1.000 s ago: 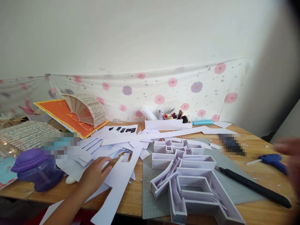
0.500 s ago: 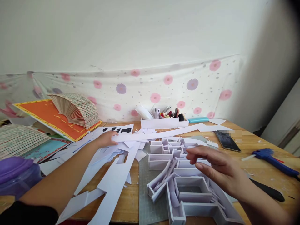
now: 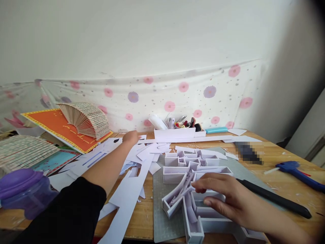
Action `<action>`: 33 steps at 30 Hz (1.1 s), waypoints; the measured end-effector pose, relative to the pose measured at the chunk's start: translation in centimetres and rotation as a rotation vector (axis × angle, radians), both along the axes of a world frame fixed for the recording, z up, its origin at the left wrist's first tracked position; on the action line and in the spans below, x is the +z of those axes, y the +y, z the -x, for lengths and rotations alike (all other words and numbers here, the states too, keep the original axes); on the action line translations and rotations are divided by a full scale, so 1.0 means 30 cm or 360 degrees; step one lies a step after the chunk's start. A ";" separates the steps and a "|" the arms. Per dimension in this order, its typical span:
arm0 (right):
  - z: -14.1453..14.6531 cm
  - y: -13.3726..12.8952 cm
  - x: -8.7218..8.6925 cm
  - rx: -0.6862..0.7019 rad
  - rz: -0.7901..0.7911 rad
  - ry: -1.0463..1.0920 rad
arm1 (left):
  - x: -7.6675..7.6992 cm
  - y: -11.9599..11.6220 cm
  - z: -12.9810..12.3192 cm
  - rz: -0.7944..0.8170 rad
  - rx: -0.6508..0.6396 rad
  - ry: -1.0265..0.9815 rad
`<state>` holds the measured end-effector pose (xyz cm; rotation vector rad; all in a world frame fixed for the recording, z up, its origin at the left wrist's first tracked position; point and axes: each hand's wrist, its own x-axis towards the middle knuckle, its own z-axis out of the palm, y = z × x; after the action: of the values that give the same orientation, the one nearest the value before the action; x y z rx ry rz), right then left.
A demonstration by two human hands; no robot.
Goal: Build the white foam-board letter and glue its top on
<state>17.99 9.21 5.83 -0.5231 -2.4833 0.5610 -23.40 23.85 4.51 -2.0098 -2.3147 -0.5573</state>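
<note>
My left hand (image 3: 131, 137) reaches far over the paper pile, its fingertips at the left end of a long white strip (image 3: 182, 139) that runs along the front of the white box. The fingers look closed on the strip's end. My right hand (image 3: 223, 196) hovers over a white foam-board structure (image 3: 175, 174) with many walled compartments, fingers apart and curved, nothing seen in them. Thin white offcuts (image 3: 181, 189) lie in some compartments. Under the structure is a grey-green cutting mat (image 3: 167, 225).
White cut sheets (image 3: 129, 196) cover the table's left middle. A purple-lidded container (image 3: 22, 189), fans and an orange card (image 3: 63, 125) stand left. Rightward are a black-handled tool (image 3: 276, 198), a blurred phone (image 3: 247, 152) and a blue glue gun (image 3: 294, 171). A white box (image 3: 175, 134) holds tools.
My left hand has moved away and to the right, carrying the strip back towards the white box. My right hand has shifted nearer and slightly left, baring more of the black-handled tool.
</note>
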 end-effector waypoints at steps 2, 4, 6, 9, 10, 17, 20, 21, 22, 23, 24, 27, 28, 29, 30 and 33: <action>-0.001 -0.004 0.005 -0.0001 -0.0015 -0.0061 | -0.045 0.017 -0.037 0.0240 0.0021 0.0077; -0.001 -0.003 0.009 0.0005 -0.0007 -0.0101 | -0.090 0.026 -0.076 0.0425 -0.0005 0.0140; 0.003 0.002 0.009 0.0018 0.0007 -0.0132 | -0.125 0.026 -0.105 0.0504 -0.0059 0.0165; 0.006 0.015 0.001 0.0020 0.0034 -0.0165 | -0.143 0.019 -0.122 0.0475 -0.0091 0.0168; 0.004 0.022 -0.005 0.0001 0.0038 -0.0146 | -0.140 0.017 -0.122 0.0451 -0.0090 0.0157; -0.035 0.076 -0.043 -0.0405 0.0096 0.0297 | -0.061 -0.014 -0.148 0.0206 -0.0058 -0.0162; -0.033 0.094 -0.057 -0.0549 0.0070 0.0452 | 0.000 -0.073 -0.191 0.0060 -0.0077 -0.0440; -0.029 0.100 -0.062 -0.0580 0.0046 0.0482 | 0.021 -0.102 -0.211 0.0027 -0.0107 -0.0543; -0.023 0.106 -0.068 -0.0601 0.0021 0.0505 | 0.040 -0.135 -0.236 0.0016 -0.0162 -0.0647; -0.017 0.111 -0.072 -0.0612 0.0002 0.0521 | 0.056 -0.173 -0.266 0.0035 -0.0238 -0.0751; -0.010 0.115 -0.076 -0.0619 -0.0005 0.0533 | 0.069 -0.213 -0.300 0.0071 -0.0322 -0.0834; 0.011 0.119 -0.077 -0.0653 0.0042 0.0553 | 0.079 -0.343 -0.427 0.0307 -0.0663 -0.1467; 0.017 0.114 -0.073 -0.0662 0.0067 0.0545 | 0.074 -0.387 -0.472 0.0364 -0.0713 -0.1576; 0.023 0.105 -0.066 -0.0655 0.0106 0.0518 | 0.067 -0.430 -0.514 0.0396 -0.0782 -0.1598; 0.030 0.092 -0.057 -0.0606 0.0170 0.0465 | 0.058 -0.473 -0.552 0.0405 -0.0873 -0.1552; 0.060 0.021 -0.026 -0.0225 0.0516 0.0225 | 0.022 -0.589 -0.619 0.0263 -0.0972 -0.1411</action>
<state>16.19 9.85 5.03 -0.7486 -2.2119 0.9171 -4.83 6.19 5.15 -3.0128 -2.0328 -1.6096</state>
